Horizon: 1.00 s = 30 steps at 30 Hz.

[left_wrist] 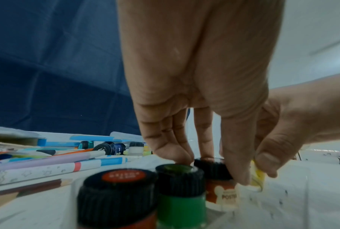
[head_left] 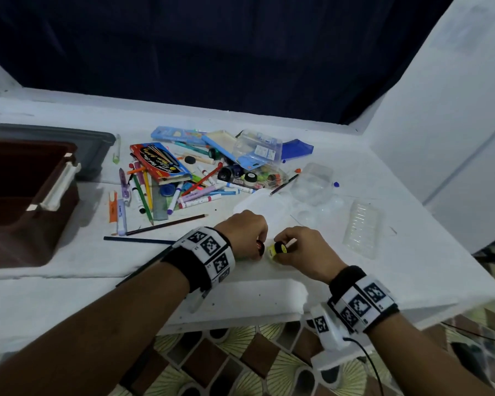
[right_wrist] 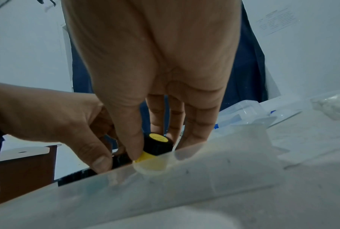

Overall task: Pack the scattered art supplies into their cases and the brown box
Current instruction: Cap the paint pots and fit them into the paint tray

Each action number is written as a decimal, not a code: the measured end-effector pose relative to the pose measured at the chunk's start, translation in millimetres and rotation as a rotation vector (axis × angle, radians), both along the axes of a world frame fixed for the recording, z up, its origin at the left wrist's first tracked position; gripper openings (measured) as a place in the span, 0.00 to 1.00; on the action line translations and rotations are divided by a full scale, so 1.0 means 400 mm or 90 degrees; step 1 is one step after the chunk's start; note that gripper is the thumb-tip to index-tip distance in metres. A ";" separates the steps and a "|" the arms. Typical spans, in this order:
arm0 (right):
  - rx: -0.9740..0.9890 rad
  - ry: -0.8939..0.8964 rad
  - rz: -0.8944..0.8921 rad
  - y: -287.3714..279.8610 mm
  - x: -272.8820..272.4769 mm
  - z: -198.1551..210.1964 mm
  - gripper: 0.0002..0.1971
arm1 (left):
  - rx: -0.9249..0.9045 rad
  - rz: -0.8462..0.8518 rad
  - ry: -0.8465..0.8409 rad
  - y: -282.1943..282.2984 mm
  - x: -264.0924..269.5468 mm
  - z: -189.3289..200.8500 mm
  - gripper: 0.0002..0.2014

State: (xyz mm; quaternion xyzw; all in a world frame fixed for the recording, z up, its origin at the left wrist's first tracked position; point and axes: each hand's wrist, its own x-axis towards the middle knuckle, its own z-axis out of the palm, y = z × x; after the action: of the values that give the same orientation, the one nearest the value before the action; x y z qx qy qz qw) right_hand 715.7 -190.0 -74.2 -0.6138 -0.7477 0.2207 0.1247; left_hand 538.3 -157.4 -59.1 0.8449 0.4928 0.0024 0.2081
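We see a white desk [head_left: 269,284] with a dark blue curtain [head_left: 212,52] hanging behind it and a white wall [head_left: 455,110] rising along its right side. Below the desk's near edge lies a floor [head_left: 240,364] tiled in brown squares and pale fan patterns. A sheet of printed paper [right_wrist: 277,20] is stuck on the wall.

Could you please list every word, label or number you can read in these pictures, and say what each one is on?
"POST", cut off by the thumb: label of the orange-brown paint jar gripped by the left hand.
Orange sticker on the near jar's cap: too blurred to read.
Red pencil box: yellow script, too small to read.
Yellow jar in the right hand: cap sticker unreadable.
Wristband markers: patterns with tiny unreadable numbers.
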 end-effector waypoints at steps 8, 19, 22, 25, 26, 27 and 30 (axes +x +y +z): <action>0.017 -0.003 -0.005 0.011 0.007 0.000 0.16 | -0.041 -0.031 0.060 0.022 0.002 0.010 0.27; 0.076 -0.110 0.061 0.030 -0.022 0.004 0.12 | -0.049 -0.051 0.120 0.003 -0.010 0.007 0.29; 0.093 -0.148 0.071 0.029 -0.036 0.002 0.12 | -0.046 -0.048 0.107 0.002 -0.018 0.006 0.29; 0.092 -0.169 0.082 0.028 -0.052 -0.003 0.13 | -0.040 -0.044 0.093 -0.004 -0.023 0.004 0.35; 0.088 -0.172 0.084 0.031 -0.054 -0.002 0.13 | -0.036 -0.042 0.090 -0.006 -0.025 0.004 0.36; 0.080 -0.169 0.085 0.035 -0.053 0.003 0.14 | -0.033 -0.041 0.087 -0.007 -0.026 0.003 0.36; 0.037 -0.137 0.102 0.042 -0.043 0.026 0.14 | -0.032 -0.039 0.078 -0.009 -0.030 0.000 0.35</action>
State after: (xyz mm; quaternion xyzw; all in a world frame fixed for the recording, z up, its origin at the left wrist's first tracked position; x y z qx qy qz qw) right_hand 698.4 -173.2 -63.7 -0.5684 -0.8094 0.1410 0.0433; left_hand 526.4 -160.8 -59.0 0.8528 0.4781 -0.0683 0.1987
